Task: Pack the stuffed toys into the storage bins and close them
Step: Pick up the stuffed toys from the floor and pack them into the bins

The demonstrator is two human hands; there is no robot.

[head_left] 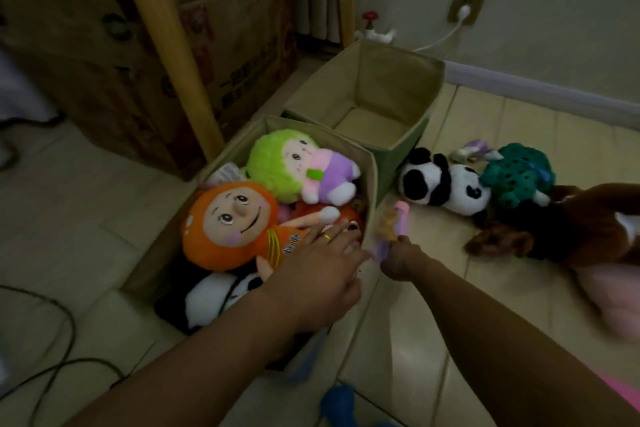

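While the near storage bin (370, 184) brims with plush, we read the floor from left to right. Dark cables (52, 350) loop across the tiles at far left, a snag waiting for a foot or a dragged bin. Inside the near bin lie an orange doll (225, 222), a green-haired doll (287, 166) above it and a black-and-white plush (214, 302) wedged at the front.

Our left hand (318, 270) lies over the pile, fingers fairly straight and spread, pressing on the orange doll's body and gripping nothing that we can see. Heaped this high, the toys may spring back once the press lifts, and we judge the bin could refuse to close.

Just beyond the bin's right wall, our right hand (398, 260) pinches a small pink-and-purple toy (391, 225), blurred, above the rim. A loose pinch or a clip on that soft wall could drop it on the floor.

Behind, the far bin (433, 80) stands empty and open. To the right, a panda (443, 184), a teal plush (516, 177) and a brown plush (571, 232) lie unpacked on the tiles. Cramming them into the full bin instead of the empty one would bulge its fabric sides.
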